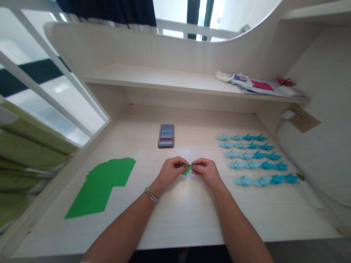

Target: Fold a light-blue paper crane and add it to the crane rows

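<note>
My left hand (171, 171) and my right hand (205, 172) meet above the middle of the desk, their fingertips pinching a small folded piece of green origami paper (187, 170) from both sides. Much of the paper is hidden by my fingers, so its exact shape is unclear. To the left, a fanned stack of green paper sheets (100, 184) lies flat on the pale wood desk (181, 215). Several rows of light and dark blue origami cranes (255, 159) stand to the right of my right hand.
A blurred phone (166, 136) lies beyond my hands. A shelf (153, 78) runs above the desk, holding a pile of papers (255, 84) at its right. A white cable (285, 128) runs along the right wall, and a window (55, 98) lies to the left.
</note>
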Demonstrator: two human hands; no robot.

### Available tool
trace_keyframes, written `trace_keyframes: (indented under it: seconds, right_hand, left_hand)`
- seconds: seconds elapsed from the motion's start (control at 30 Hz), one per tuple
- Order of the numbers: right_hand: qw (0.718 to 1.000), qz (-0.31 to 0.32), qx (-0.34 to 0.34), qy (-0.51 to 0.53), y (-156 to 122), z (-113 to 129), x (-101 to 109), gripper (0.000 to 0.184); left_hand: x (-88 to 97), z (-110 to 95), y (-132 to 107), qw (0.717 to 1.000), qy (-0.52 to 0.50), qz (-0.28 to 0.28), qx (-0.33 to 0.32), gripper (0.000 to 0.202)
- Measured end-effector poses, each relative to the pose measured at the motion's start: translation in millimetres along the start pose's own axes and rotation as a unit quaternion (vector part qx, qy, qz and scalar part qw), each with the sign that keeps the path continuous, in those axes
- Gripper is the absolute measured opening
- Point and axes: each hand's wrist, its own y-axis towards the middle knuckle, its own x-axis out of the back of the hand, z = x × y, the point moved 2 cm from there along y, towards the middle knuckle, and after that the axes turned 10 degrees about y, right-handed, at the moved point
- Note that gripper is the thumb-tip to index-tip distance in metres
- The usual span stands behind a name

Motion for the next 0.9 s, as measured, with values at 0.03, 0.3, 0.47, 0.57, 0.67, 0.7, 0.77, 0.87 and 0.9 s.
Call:
trace_keyframes:
  seconds: [0.03, 0.3, 0.47, 0.57, 0.67, 0.7, 0.77, 0.87, 0.9]
  right_hand:
    - [1.0, -0.001, 0.002, -0.006, -0.1, 0.4, -0.2, 0.02]
    - [1.0, -0.002, -0.004, -0.012, -0.5, -0.6, -2.7, 0.02]
    - [0.999, -0.019, -0.009, 0.025, 0.0, -2.1, -4.2, 0.016]
    - [0.997, -0.011, -0.028, 0.065, -1.2, -2.1, -4.4, 0.02]
    - [0.996, 0.007, -0.038, 0.081, -2.3, -1.6, -3.3, 0.023]
    - [0.996, 0.009, -0.038, 0.083, -2.4, -1.5, -2.7, 0.023]
    - [0.996, 0.005, -0.037, 0.085, -2.2, -1.6, -1.5, 0.023]
    - [0.996, -0.001, -0.036, 0.087, -1.7, -1.8, -0.7, 0.021]
    - [0.995, 0.0, -0.037, 0.087, -1.5, -1.8, -0.7, 0.02]
  left_hand:
    - [-0.3, -0.4, -0.2, 1.0, 0.006, 0.004, -0.002, 0.016]
    - [-1.9, 2.7, -0.3, 0.999, 0.051, -0.004, -0.005, 0.015]
    - [-2.5, 3.1, -1.3, 0.998, 0.051, -0.014, -0.018, 0.015]
    - [-1.3, 2.2, -1.7, 0.998, 0.054, -0.022, -0.033, 0.015]
    - [-0.6, 1.2, -1.9, 0.998, 0.052, -0.02, -0.039, 0.016]
    - [-0.7, 0.9, -2.0, 0.998, 0.051, -0.018, -0.04, 0.016]
    - [-1.0, 0.4, -2.4, 0.998, 0.051, -0.016, -0.042, 0.016]
    - [-1.4, -0.1, -3.4, 0.997, 0.055, -0.016, -0.051, 0.015]
    - [-1.4, -0.2, -3.8, 0.997, 0.056, -0.016, -0.054, 0.015]
